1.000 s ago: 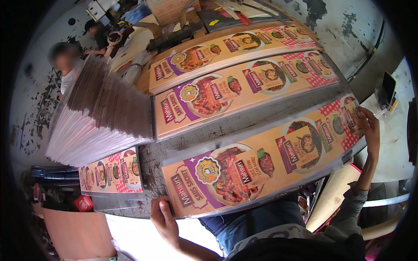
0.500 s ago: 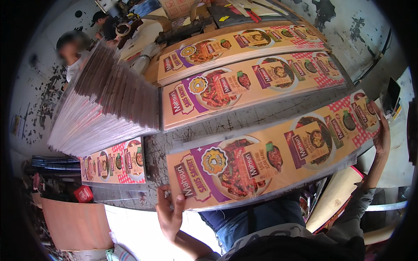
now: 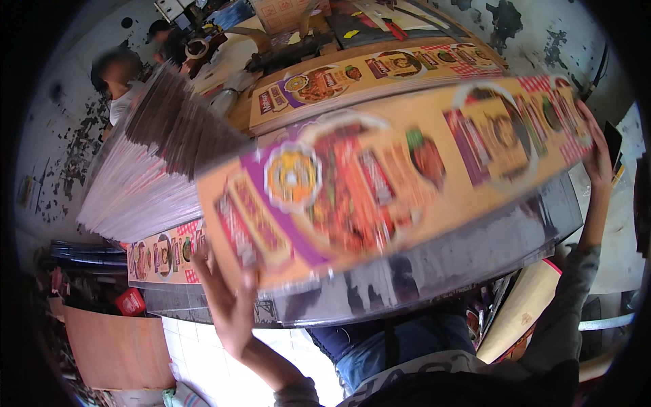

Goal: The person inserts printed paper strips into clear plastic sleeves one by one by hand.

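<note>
A long orange printed card strip (image 3: 420, 183), with food pictures and a purple band, is raised above the table and somewhat blurred. My left hand (image 3: 230, 308) grips its near left corner, thumb on the printed face. At the far right end, my right hand (image 3: 597, 156) is closed on the strip's edge, with part of its fingers hidden behind. Below the strip, clear glossy plastic sheets (image 3: 434, 281) lie along the near table edge. Behind it is a stack of similar printed strips (image 3: 380, 74).
A tall, fanned pile of plastic-covered sheets (image 3: 156, 163) stands left, beside another printed strip (image 3: 159, 258) on the table. At the back are a cardboard box (image 3: 288, 13) and a red-handled tool (image 3: 395, 28). Two people are at the back left. A brown board (image 3: 115, 349) is below left.
Both hands have raised the printed strip up and away from me, its left end also going left. Plastic sheets beneath it now show, and it covers the nearer stack behind.
</note>
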